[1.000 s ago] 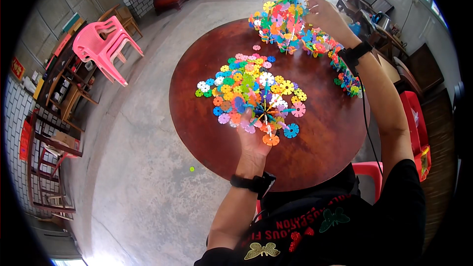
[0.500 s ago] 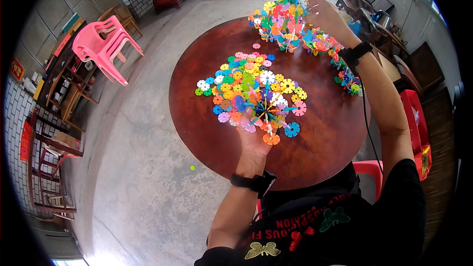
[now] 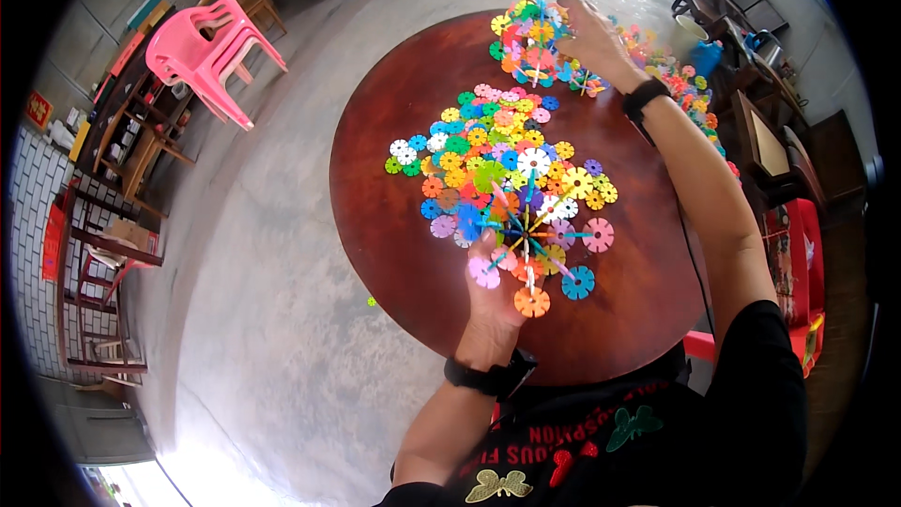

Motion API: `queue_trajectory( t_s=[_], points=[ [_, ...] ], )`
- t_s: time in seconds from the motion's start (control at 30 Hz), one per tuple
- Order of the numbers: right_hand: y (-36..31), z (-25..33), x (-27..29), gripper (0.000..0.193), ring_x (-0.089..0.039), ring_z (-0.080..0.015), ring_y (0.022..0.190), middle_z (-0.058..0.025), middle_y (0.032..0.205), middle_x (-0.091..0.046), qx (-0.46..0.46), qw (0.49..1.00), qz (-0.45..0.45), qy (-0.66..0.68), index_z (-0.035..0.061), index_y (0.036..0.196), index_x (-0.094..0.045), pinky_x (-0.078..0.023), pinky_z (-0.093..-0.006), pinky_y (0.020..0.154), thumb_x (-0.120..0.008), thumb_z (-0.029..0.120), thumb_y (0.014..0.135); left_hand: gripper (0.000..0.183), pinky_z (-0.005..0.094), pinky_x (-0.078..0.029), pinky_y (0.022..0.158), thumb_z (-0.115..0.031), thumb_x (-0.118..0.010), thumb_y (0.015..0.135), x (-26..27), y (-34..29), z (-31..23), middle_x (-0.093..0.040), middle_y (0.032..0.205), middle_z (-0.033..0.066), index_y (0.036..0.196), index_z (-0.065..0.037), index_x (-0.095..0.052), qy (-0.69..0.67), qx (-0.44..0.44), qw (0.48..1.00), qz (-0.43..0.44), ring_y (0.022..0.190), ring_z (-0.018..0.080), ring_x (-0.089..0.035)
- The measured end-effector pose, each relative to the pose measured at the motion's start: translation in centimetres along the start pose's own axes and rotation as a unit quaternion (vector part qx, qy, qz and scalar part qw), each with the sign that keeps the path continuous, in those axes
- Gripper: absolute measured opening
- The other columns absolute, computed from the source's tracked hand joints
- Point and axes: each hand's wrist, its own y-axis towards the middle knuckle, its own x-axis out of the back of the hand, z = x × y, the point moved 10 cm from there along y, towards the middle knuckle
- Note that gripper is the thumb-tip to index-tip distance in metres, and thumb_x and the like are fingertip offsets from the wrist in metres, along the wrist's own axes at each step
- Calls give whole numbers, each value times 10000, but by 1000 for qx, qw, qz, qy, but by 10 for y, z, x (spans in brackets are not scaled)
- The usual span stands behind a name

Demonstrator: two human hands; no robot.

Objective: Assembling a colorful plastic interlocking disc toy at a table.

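My left hand [image 3: 493, 296] is closed under a spiky cluster of interlocked plastic snowflake discs [image 3: 528, 233], held low over the round table. Its stems fan out to white, yellow, pink, blue and orange discs. Just beyond, many loose snowflake discs [image 3: 460, 145] lie in a colourful pile. At the table's far side my right hand [image 3: 596, 42] is closed at a built-up snowflake-disc structure [image 3: 527, 47]; its fingertips are partly hidden. Behind the right wrist, a long band of joined discs [image 3: 690, 89] runs along the table's far right edge, partly blurred.
The dark red round table [image 3: 394, 253] stands in front of me. Stacked pink plastic chairs [image 3: 211, 52] are at the left. A red plastic chair [image 3: 798, 263] is close on my right. One green disc [image 3: 372, 301] lies on the concrete floor.
The view has shifted. The left hand's cluster has come nearer to me, with its spikes spread more plainly. The far structure and disc band have moved apart from each other around my right hand.
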Motion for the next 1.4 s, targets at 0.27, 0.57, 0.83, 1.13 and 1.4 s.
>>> queue_trajectory(
  t_s=[0.27, 0.57, 0.83, 1.13, 1.4],
  points=[
    [37, -27, -79, 621, -509, -381, 1104, -213, 1166, -523, 53, 995, -70, -55, 37, 1241, -447, -430, -418, 924, -678, 116, 669, 772, 486, -457, 910, -469, -686, 742, 10, -12, -8, -541, 1223, 191, 1339, -68, -403, 56, -19, 997, -54, 1076, 370, -554],
    [45, -46, -114, 637, -496, -361, 1139, -172, 1225, -503, 54, 994, -38, -85, 65, 1279, -426, -422, -415, 950, -679, 139, 699, 726, 480, -470, 886, -490, -673, 761, 9, -11, -11, -580, 1169, 163, 1304, -64, -448, 16, -24, 998, -55, 1035, 351, -583],
    [54, -42, -105, 637, -498, -378, 1115, -194, 1167, -501, 25, 991, 29, -131, 71, 1239, -428, -443, -426, 919, -706, 176, 676, 658, 492, -458, 912, -400, -712, 742, 2, -7, -17, -591, 1151, 150, 1277, -90, -487, 26, -38, 998, -33, 1011, 358, -586],
    [-34, -21, -51, 325, -602, -282, 824, -104, 793, -613, 79, 973, 207, -59, 70, 1099, -549, -443, -379, 815, -596, 103, 779, 667, 478, -521, 851, -345, -677, 771, 11, 7, -9, -546, 1218, 178, 1319, -57, -428, 5, 22, 1000, 16, 1021, 369, -583],
    [-181, -36, -59, 527, -504, -347, 1095, -149, 1207, -476, 82, 934, 335, -97, 102, 1259, -487, -431, -393, 936, -536, -17, 748, 562, 496, -500, 844, -385, -583, 852, -3, 8, -18, -602, 1047, 175, 1260, -27, -439, 29, -36, 998, 41, 964, 323, -599]
  ],
)
